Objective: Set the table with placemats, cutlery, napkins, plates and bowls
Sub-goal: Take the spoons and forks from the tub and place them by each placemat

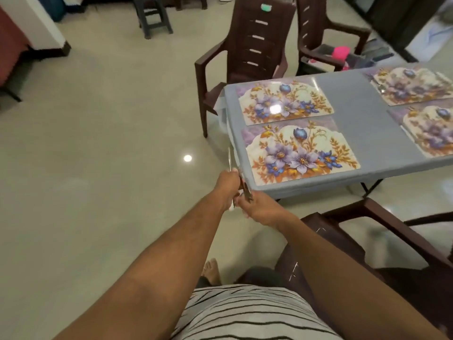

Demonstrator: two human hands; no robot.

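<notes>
The person stands just off the near left corner of the surface (pixel 353 114), both arms stretched forward over the floor. The left hand (pixel 228 186) has its grip clamped around a bundle of cutlery (pixel 230 161), thin metal pieces sticking up from the fist. The right hand (pixel 261 208) meets it just beside and below, its grip pinched on the lower ends of the same cutlery; exactly which pieces they are is too blurred to tell.

Four floral placemats lie flat on the grey cover. The nearest placemat (pixel 301 153) sits at the corner close to the hands, a second placemat (pixel 284 101) just beyond it, almost touching. Two more placemats (pixel 411 84) lie well apart on the right side, with something metallic resting on the far one.

Brown plastic chairs (pixel 247 52) stand around, one close by the person's right arm.
</notes>
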